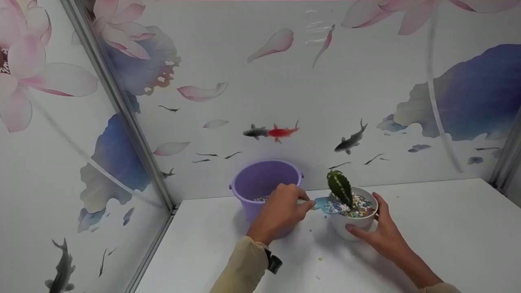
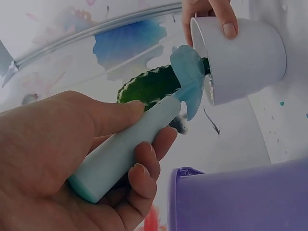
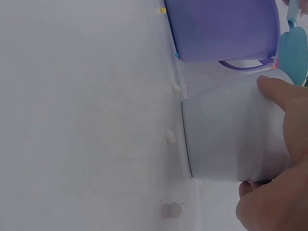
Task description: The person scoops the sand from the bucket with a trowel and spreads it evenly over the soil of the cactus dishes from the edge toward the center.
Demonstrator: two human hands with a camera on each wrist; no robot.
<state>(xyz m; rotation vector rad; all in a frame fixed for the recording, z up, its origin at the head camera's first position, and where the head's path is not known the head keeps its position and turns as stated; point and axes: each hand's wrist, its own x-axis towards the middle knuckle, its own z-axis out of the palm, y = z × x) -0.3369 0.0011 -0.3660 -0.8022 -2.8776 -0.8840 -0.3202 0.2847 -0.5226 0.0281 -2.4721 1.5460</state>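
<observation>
My left hand [image 1: 281, 213] grips the pale handle of a small blue plastic trowel [image 1: 324, 204]. Its blade lies over the rim of a white pot [image 1: 341, 226], beside a green, ridged cactus [image 1: 339, 188] that stands in multicoloured pebbles [image 1: 363, 205]. In the left wrist view, thumb and fingers wrap the trowel handle [image 2: 132, 147], and the blade hides part of the cactus [image 2: 149, 86]. My right hand [image 1: 386, 235] holds the pot from its right side, thumb across the front and fingers behind. The right wrist view shows the pot's side [image 3: 231, 130] and base on the table.
Behind my left hand stands a purple bucket [image 1: 249, 209] with pebbles inside. Loose pebbles lie on the white table [image 1: 439, 219], including a yellow one [image 1: 320, 259]. A white panel [image 1: 211, 175] printed with flowers and fish rises behind the table, another at the left.
</observation>
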